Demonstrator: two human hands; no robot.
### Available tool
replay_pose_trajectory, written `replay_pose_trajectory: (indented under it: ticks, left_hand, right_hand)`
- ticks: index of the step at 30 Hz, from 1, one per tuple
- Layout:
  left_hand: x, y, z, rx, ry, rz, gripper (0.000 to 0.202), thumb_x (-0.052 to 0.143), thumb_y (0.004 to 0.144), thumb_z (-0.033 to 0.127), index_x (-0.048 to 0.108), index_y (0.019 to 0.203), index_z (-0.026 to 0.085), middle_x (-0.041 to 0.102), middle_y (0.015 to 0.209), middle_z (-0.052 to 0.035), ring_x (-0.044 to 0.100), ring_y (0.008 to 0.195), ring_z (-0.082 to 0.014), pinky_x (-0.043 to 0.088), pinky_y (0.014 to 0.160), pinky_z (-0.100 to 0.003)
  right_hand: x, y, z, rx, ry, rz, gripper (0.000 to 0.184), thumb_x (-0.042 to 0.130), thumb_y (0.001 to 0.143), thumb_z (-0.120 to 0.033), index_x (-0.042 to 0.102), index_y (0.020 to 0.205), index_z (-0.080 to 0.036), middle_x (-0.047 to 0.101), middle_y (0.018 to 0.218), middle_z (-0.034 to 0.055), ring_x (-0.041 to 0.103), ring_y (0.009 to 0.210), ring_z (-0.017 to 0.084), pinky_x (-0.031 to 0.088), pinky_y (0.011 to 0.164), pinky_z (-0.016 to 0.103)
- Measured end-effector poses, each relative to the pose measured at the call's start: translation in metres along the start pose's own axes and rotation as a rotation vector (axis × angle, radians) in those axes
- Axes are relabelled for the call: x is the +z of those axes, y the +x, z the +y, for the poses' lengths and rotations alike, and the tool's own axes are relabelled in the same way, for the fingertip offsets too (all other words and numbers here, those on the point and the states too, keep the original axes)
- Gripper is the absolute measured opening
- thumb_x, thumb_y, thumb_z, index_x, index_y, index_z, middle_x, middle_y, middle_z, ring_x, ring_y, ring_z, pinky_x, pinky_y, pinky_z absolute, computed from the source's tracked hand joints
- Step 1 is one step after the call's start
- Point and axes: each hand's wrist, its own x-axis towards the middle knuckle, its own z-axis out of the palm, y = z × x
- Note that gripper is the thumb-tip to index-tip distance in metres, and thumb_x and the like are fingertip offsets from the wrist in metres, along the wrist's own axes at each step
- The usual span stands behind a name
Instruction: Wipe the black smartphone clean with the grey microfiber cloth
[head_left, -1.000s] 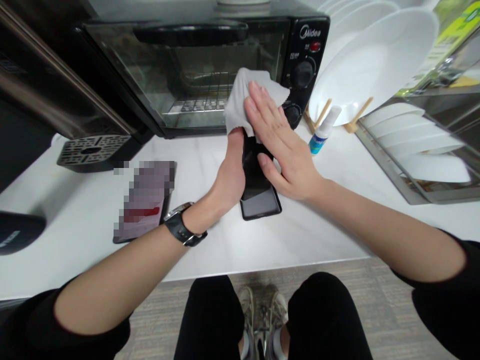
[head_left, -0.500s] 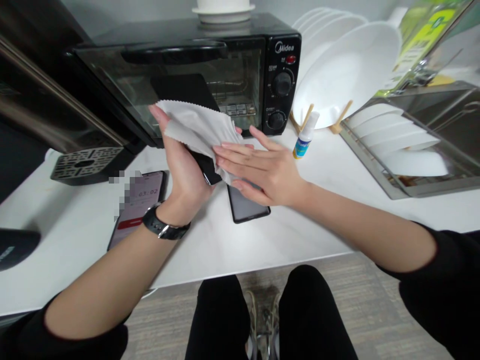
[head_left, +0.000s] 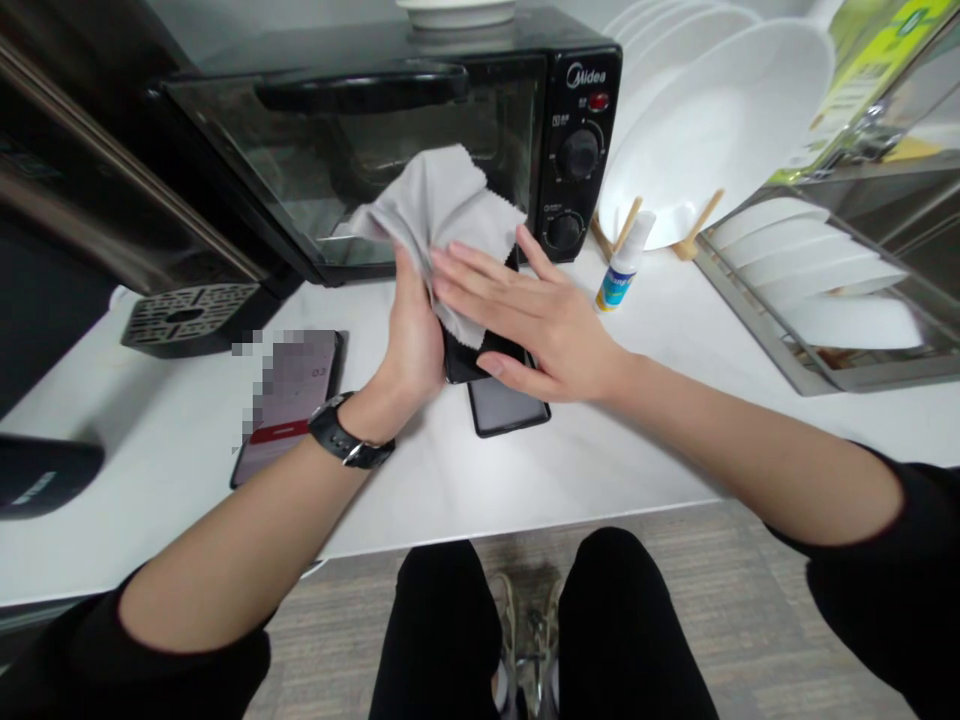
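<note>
My left hand (head_left: 417, 335), with a black watch on its wrist, is closed round a black phone (head_left: 463, 362), its thumb against a light grey cloth (head_left: 480, 215) with zigzag edges. Much of the phone is hidden under the cloth and my hands. The fingers of my right hand (head_left: 536, 325) lie stretched out and flat on the cloth, pressing it to the phone, with the thumb apart. Below them a dark-rimmed phone or phone case (head_left: 510, 405) lies on the counter, partly covered. A small spray bottle (head_left: 619, 275) stands to the right of my right hand.
Behind my hands stands a black toaster oven (head_left: 360, 160). White plates (head_left: 720, 130) lean in a wooden rack, and bowls (head_left: 810, 255) sit in a metal rack on the right. A phone with a lit screen (head_left: 292, 400) lies on the white counter (head_left: 420, 500) at left.
My left hand has turned and shifted right with the black phone. The cloth has bunched up and moved right and upward, while my right hand stays pressed against it.
</note>
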Motion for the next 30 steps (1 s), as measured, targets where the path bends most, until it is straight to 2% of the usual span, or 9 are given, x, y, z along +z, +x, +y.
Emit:
replay_pose_trajectory:
  ticks: [3, 7, 10, 13, 17, 20, 24, 27, 30]
  left_hand:
    - [-0.001, -0.002, 0.008, 0.131, -0.100, 0.045, 0.059, 0.026, 0.106, 0.062, 0.055, 0.149, 0.036, 0.076, 0.131, 0.0044, 0.042, 0.154, -0.0198, 0.041, 0.125, -0.038]
    - [0.004, -0.005, 0.017, 0.275, -0.112, -0.073, 0.075, 0.011, 0.108, 0.063, 0.066, 0.134, 0.020, 0.080, 0.119, -0.0031, 0.054, 0.145, -0.0241, 0.041, 0.126, -0.044]
    - [0.007, -0.006, 0.019, 0.292, -0.032, -0.016, 0.070, 0.009, 0.108, 0.059, 0.066, 0.137, 0.030, 0.078, 0.125, 0.0035, 0.048, 0.149, -0.0207, 0.041, 0.126, -0.038]
    - [0.007, -0.006, 0.013, 0.337, 0.044, 0.006, 0.059, 0.016, 0.110, 0.053, 0.064, 0.141, 0.035, 0.071, 0.138, 0.0112, 0.042, 0.154, -0.0168, 0.042, 0.125, -0.031]
    - [0.008, -0.010, -0.002, 0.220, 0.093, -0.050, 0.052, 0.030, 0.109, 0.053, 0.064, 0.141, 0.031, 0.064, 0.148, 0.0079, 0.034, 0.158, -0.0208, 0.040, 0.126, -0.037]
    - [0.009, -0.012, -0.010, 0.114, 0.089, -0.089, 0.053, 0.029, 0.110, 0.055, 0.062, 0.142, 0.029, 0.064, 0.149, 0.0025, 0.034, 0.158, -0.0254, 0.040, 0.126, -0.047]
    - [0.005, -0.010, -0.008, 0.140, 0.075, -0.053, 0.059, 0.026, 0.109, 0.058, 0.071, 0.125, 0.024, 0.067, 0.145, -0.0008, 0.037, 0.156, -0.0260, 0.041, 0.125, -0.047]
    - [-0.002, -0.007, -0.005, 0.125, 0.093, 0.053, 0.049, 0.038, 0.105, 0.059, 0.075, 0.108, 0.026, 0.076, 0.130, 0.0012, 0.038, 0.156, -0.0267, 0.046, 0.123, -0.043]
    - [-0.008, -0.005, -0.002, 0.123, 0.143, 0.131, 0.044, 0.049, 0.099, 0.063, 0.075, 0.108, 0.029, 0.080, 0.120, 0.0034, 0.041, 0.154, -0.0281, 0.052, 0.119, -0.040]
  right_hand:
    - [0.004, -0.002, 0.001, -0.170, 0.049, 0.040, 0.050, 0.033, 0.109, -0.038, 0.046, 0.155, -0.024, 0.056, 0.157, 0.0046, 0.047, 0.151, 0.019, 0.015, 0.133, 0.054]
    - [0.003, -0.005, 0.007, -0.206, -0.011, 0.135, 0.041, 0.040, 0.108, -0.028, 0.060, 0.142, -0.020, 0.069, 0.144, 0.0034, 0.059, 0.141, 0.014, 0.015, 0.135, 0.043]
    - [0.001, -0.005, 0.011, -0.116, -0.104, 0.185, 0.040, 0.038, 0.108, -0.032, 0.063, 0.139, -0.027, 0.069, 0.142, 0.0011, 0.062, 0.138, 0.017, -0.003, 0.135, 0.045]
    - [0.001, -0.004, 0.014, 0.027, -0.131, 0.186, 0.042, 0.037, 0.108, -0.041, 0.062, 0.140, -0.028, 0.064, 0.149, 0.0029, 0.059, 0.141, 0.025, -0.014, 0.130, 0.059]
    - [-0.002, -0.002, 0.014, 0.231, -0.057, 0.158, 0.053, 0.045, 0.104, -0.052, 0.052, 0.152, -0.029, 0.052, 0.160, 0.0068, 0.041, 0.154, 0.034, -0.003, 0.131, 0.067]
    - [-0.005, -0.001, 0.012, 0.245, -0.040, 0.136, 0.058, 0.047, 0.103, -0.052, 0.047, 0.156, -0.029, 0.044, 0.165, 0.0069, 0.037, 0.157, 0.033, 0.003, 0.132, 0.065]
    - [-0.005, -0.002, 0.008, 0.087, -0.002, 0.078, 0.050, 0.040, 0.106, -0.041, 0.053, 0.151, -0.024, 0.054, 0.159, 0.0067, 0.047, 0.151, 0.026, 0.016, 0.133, 0.059]
    - [-0.002, -0.004, 0.006, -0.069, 0.037, 0.062, 0.043, 0.040, 0.106, -0.032, 0.064, 0.140, -0.023, 0.068, 0.145, 0.0041, 0.059, 0.141, 0.020, 0.026, 0.131, 0.051]
    - [-0.001, -0.005, 0.003, -0.178, 0.047, 0.115, 0.035, 0.046, 0.104, -0.029, 0.073, 0.125, -0.022, 0.076, 0.132, 0.0021, 0.068, 0.130, 0.016, 0.035, 0.128, 0.042]
